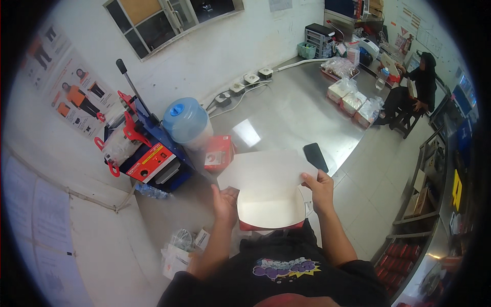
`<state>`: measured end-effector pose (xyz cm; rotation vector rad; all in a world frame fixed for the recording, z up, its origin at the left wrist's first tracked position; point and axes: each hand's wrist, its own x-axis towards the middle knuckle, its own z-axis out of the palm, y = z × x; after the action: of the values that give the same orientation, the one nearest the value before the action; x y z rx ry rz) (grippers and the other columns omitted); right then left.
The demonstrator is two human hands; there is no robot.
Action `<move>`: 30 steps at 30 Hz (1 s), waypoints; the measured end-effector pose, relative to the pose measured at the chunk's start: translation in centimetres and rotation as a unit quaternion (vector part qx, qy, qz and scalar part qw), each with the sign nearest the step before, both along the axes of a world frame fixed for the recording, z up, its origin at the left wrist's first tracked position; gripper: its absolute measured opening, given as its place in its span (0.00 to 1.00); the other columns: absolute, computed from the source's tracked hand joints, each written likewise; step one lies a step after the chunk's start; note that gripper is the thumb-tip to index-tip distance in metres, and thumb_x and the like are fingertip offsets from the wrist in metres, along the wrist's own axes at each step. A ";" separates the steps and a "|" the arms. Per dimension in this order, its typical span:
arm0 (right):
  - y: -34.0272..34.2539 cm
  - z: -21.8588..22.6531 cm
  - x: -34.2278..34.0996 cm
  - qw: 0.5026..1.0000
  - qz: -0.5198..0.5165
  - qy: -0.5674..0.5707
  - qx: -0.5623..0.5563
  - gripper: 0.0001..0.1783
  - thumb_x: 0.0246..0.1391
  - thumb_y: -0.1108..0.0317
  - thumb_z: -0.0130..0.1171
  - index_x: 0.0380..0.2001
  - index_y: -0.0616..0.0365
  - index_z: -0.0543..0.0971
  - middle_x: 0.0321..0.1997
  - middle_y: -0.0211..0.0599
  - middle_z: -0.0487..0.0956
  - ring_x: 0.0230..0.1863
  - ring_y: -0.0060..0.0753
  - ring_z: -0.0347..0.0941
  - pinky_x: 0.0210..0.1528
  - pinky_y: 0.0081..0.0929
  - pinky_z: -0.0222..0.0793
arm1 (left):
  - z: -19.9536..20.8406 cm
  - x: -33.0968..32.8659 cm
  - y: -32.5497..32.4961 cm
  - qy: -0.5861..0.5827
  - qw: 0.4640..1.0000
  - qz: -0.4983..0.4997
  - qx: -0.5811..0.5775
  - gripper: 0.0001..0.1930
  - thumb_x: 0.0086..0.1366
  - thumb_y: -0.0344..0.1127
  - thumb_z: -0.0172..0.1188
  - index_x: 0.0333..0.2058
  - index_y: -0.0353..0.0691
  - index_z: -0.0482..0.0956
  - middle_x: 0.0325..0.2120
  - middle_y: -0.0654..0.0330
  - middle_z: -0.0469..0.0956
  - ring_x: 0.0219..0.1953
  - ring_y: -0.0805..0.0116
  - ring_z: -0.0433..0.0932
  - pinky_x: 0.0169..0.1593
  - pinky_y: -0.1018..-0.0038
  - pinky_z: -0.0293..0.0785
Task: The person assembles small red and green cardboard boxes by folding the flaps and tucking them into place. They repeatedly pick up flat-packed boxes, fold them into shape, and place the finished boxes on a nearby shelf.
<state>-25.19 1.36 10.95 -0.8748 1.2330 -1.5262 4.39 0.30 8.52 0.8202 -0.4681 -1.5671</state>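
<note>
In front of my body I hold a paper food box (271, 207), white inside and red on its outer side, with its lid flap standing up. The box's inside faces up and nothing lies in it. My left hand (224, 202) grips its left side, thumb up, some fingers hidden behind the card. My right hand (319, 188) pinches the right edge of the lid flap between thumb and fingers. Just beyond the flap are a red and white carton (219, 152) on the left and a black phone (315, 156) on the right, both on the steel table (286, 112).
At left stands a blue and red sealing machine (151, 161) with a long lever, beside a blue-lidded clear container (185, 123). Bagged boxes (353, 102) line the table's far right. A person (417, 84) in black sits beyond. A metal shelf (414, 225) holds red packs at right.
</note>
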 end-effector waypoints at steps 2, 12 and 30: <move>-0.6 1.6 0.6 0.996 -0.016 -0.086 0.017 0.14 0.61 0.67 0.67 0.45 0.66 0.82 0.38 0.37 0.85 0.37 0.26 0.82 0.42 0.26 0.80 | 1.1 -0.9 -0.9 -0.014 1.000 0.016 -0.008 0.37 0.77 0.66 0.34 0.50 0.32 0.73 0.48 0.51 0.80 0.53 0.56 0.79 0.58 0.63 0.73; -3.0 0.2 -2.3 0.968 0.063 -0.215 0.115 0.38 0.73 0.40 0.40 0.65 0.66 0.68 0.58 0.47 0.79 0.56 0.39 0.77 0.58 0.34 0.73 | 1.4 -4.9 -2.9 -0.301 0.946 -0.103 -0.058 0.23 0.79 0.40 0.47 0.67 0.34 0.61 0.61 0.51 0.71 0.60 0.62 0.74 0.65 0.64 0.71; -11.5 -6.2 -8.4 0.940 0.272 -0.041 0.203 0.25 0.57 0.67 0.70 0.55 0.64 0.76 0.54 0.41 0.81 0.54 0.30 0.77 0.58 0.29 0.73 | -0.9 -9.3 -2.2 -0.083 0.980 -0.144 -0.107 0.62 0.55 0.71 0.68 0.76 0.50 0.42 0.73 0.55 0.51 0.73 0.54 0.54 0.74 0.52 0.52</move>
<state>-33.57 -10.16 4.80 -0.7788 1.0740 -0.8200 -4.92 -1.86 7.61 0.7441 -0.8940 -1.6818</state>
